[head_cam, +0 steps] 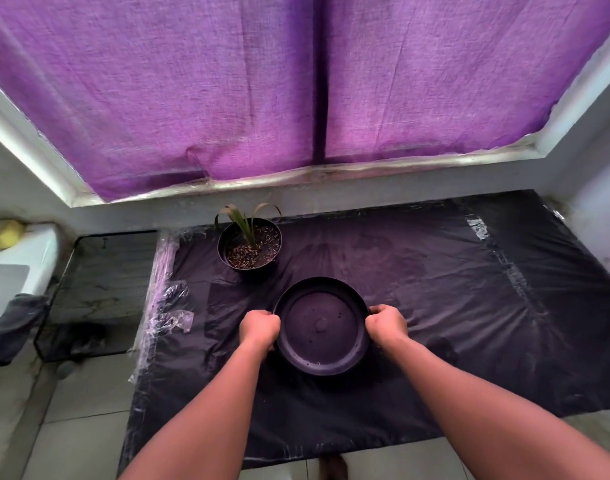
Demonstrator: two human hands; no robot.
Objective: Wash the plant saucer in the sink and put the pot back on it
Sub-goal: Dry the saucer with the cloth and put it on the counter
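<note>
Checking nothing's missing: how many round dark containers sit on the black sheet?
2: the plant pot stands at the sheet's far side, the empty saucer nearer, held between left hand and right hand.

A dark plastic saucer (321,327) with a smooth, matt finish. The bench (435,289) is covered in thin black plastic sheeting, glossy and wrinkled, with clear shiny tape (478,227) along its seams. A small pot (250,249) looks like dark, slightly shiny plastic, with coarse, gritty soil inside. The purple curtain (227,91) is coarse woven cloth, matt, its weave plainly visible.
</note>
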